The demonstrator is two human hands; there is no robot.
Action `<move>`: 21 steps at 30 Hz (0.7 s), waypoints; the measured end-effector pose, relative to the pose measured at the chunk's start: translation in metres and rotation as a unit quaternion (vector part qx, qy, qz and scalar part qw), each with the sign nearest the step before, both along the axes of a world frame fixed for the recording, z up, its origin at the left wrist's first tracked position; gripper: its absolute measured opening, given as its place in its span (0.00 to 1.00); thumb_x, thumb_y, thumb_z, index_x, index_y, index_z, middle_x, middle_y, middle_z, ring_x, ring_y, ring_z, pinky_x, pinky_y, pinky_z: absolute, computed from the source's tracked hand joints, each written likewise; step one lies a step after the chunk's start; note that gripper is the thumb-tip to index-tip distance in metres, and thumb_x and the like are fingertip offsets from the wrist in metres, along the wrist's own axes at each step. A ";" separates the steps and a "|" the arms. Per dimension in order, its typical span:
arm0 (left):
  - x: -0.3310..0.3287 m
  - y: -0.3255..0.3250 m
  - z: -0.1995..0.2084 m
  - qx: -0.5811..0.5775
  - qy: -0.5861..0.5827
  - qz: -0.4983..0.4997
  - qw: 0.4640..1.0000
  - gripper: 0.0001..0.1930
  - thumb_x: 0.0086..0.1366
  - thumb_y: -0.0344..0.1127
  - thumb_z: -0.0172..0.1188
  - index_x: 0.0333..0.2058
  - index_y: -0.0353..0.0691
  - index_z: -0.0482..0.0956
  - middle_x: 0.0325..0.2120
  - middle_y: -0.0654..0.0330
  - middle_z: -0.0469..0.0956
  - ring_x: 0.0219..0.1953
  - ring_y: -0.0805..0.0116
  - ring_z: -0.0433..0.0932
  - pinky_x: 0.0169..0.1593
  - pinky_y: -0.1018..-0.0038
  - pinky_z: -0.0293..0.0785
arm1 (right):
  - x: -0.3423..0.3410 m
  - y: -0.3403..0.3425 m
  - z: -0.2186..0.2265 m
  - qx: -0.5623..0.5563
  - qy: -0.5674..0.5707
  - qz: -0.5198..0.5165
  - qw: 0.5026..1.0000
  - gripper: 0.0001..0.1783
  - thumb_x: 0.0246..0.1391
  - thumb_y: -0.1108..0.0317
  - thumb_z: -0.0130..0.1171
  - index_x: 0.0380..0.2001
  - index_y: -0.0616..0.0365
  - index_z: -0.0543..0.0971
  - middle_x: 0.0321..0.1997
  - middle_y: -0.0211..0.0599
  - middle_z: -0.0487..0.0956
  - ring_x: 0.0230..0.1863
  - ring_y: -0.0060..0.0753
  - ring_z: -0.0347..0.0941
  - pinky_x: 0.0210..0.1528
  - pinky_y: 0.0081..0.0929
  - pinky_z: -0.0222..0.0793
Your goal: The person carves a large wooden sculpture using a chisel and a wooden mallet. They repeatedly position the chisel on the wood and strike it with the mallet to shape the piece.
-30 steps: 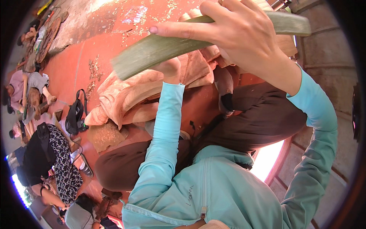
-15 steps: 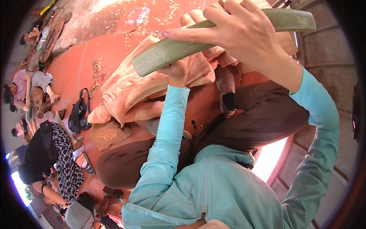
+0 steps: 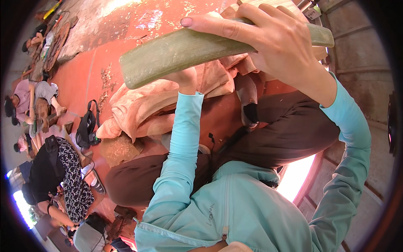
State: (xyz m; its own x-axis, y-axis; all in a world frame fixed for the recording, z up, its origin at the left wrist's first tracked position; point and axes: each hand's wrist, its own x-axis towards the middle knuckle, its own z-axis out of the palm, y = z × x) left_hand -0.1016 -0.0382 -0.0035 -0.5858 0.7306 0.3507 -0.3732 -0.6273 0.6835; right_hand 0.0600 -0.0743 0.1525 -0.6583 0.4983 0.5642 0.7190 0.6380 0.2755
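A long, slightly curved greenish wooden bar [image 3: 168, 54] crosses the upper middle of the head view. My right hand [image 3: 277, 42] is closed over its upper right part, the index finger stretched along the top edge. Behind the bar's left part is my left hand [image 3: 186, 79]; only its wrist and heel show, and its fingers are hidden. Under both hands lies a large pale wood carving [image 3: 147, 105] with flowing folds, propped low between my legs. Part of the carving is covered by the bar and my hands.
Wood chips [image 3: 107, 80] lie on the red floor [image 3: 84, 75]. A black backpack [image 3: 87, 128] stands left of the carving, near a brown block [image 3: 119, 149]. Several people sit at work along the left, one in a patterned skirt [image 3: 75, 180]. A grey wall [image 3: 357, 63] rises at the right.
The bar has shifted left and its left end looks larger and closer. My right hand has moved slightly down with it. My left hand has moved a little left.
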 end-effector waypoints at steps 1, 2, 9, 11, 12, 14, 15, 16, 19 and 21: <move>0.001 0.001 -0.002 0.003 0.009 -0.004 1.000 0.06 0.59 0.23 0.51 0.23 0.34 0.70 0.20 0.61 0.72 0.21 0.74 0.70 0.19 0.77 0.68 | 0.000 0.001 -0.001 0.001 0.005 0.007 1.000 0.32 0.53 0.71 0.53 0.60 0.25 0.67 0.24 0.25 0.72 0.16 0.16 0.62 0.14 0.12 0.57; 0.001 0.002 -0.003 0.006 0.017 -0.009 1.000 0.06 0.59 0.23 0.51 0.23 0.34 0.70 0.20 0.61 0.72 0.20 0.74 0.70 0.19 0.77 0.68 | 0.001 0.002 -0.002 0.001 0.009 0.015 1.000 0.31 0.54 0.70 0.52 0.60 0.25 0.67 0.23 0.25 0.72 0.16 0.15 0.61 0.14 0.12 0.56; 0.003 0.001 -0.005 0.006 0.039 -0.022 0.999 0.06 0.59 0.24 0.51 0.23 0.34 0.70 0.19 0.62 0.72 0.19 0.75 0.70 0.18 0.78 0.67 | 0.002 0.003 -0.006 0.011 0.018 0.027 0.999 0.27 0.57 0.64 0.51 0.59 0.24 0.67 0.22 0.21 0.70 0.16 0.14 0.60 0.14 0.08 0.55; 0.004 0.002 -0.005 0.005 0.039 -0.023 0.999 0.06 0.59 0.24 0.51 0.23 0.34 0.70 0.19 0.62 0.72 0.19 0.75 0.69 0.18 0.78 0.67 | -0.001 0.004 -0.009 0.025 0.039 0.040 0.998 0.27 0.57 0.63 0.52 0.59 0.23 0.67 0.21 0.20 0.70 0.16 0.14 0.60 0.14 0.08 0.55; 0.004 0.001 -0.005 0.005 0.040 -0.023 0.999 0.06 0.59 0.24 0.51 0.23 0.34 0.70 0.19 0.62 0.72 0.19 0.75 0.69 0.18 0.78 0.67 | -0.002 0.007 -0.015 0.037 0.052 0.052 0.997 0.27 0.57 0.63 0.52 0.59 0.22 0.67 0.21 0.20 0.70 0.16 0.14 0.60 0.15 0.08 0.55; 0.006 0.000 -0.005 0.006 0.040 -0.025 0.999 0.06 0.60 0.24 0.52 0.24 0.34 0.70 0.19 0.62 0.71 0.18 0.75 0.69 0.18 0.78 0.66 | -0.001 0.018 -0.020 0.119 0.034 0.062 0.990 0.27 0.57 0.62 0.51 0.59 0.20 0.67 0.21 0.19 0.69 0.16 0.14 0.60 0.15 0.08 0.55; 0.007 0.000 -0.006 0.006 0.041 -0.026 0.999 0.06 0.60 0.24 0.52 0.24 0.34 0.70 0.19 0.62 0.71 0.18 0.75 0.69 0.17 0.78 0.66 | 0.002 0.029 -0.022 0.188 0.007 0.060 0.980 0.26 0.57 0.61 0.51 0.58 0.19 0.66 0.21 0.18 0.69 0.16 0.14 0.60 0.16 0.08 0.55; 0.006 0.000 -0.006 0.006 0.043 -0.024 0.999 0.06 0.60 0.24 0.52 0.24 0.34 0.70 0.19 0.62 0.71 0.18 0.75 0.69 0.17 0.78 0.66 | 0.001 0.029 -0.020 0.212 -0.017 0.045 0.976 0.27 0.57 0.60 0.51 0.59 0.17 0.65 0.21 0.18 0.69 0.17 0.14 0.61 0.16 0.08 0.56; 0.005 -0.001 -0.008 0.003 0.041 -0.024 0.999 0.06 0.60 0.25 0.52 0.24 0.34 0.70 0.19 0.62 0.71 0.18 0.75 0.68 0.17 0.78 0.65 | -0.005 0.027 -0.020 0.236 -0.033 0.019 0.971 0.28 0.58 0.58 0.50 0.60 0.14 0.63 0.21 0.17 0.69 0.18 0.14 0.62 0.18 0.10 0.59; 0.003 0.003 -0.008 0.007 0.036 -0.026 0.999 0.06 0.60 0.25 0.52 0.24 0.34 0.70 0.18 0.62 0.71 0.17 0.75 0.68 0.17 0.78 0.65 | -0.011 0.019 -0.018 0.167 0.000 0.012 0.986 0.29 0.58 0.58 0.50 0.60 0.15 0.62 0.21 0.17 0.69 0.18 0.14 0.62 0.18 0.10 0.61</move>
State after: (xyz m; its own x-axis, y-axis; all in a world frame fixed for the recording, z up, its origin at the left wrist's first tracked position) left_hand -0.0982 -0.0357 -0.0116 -0.5210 0.7538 0.4004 -0.3556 -0.6182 0.7010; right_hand 0.0489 -0.0555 0.1345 -0.6679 0.2688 0.6941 0.7047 0.5282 0.4736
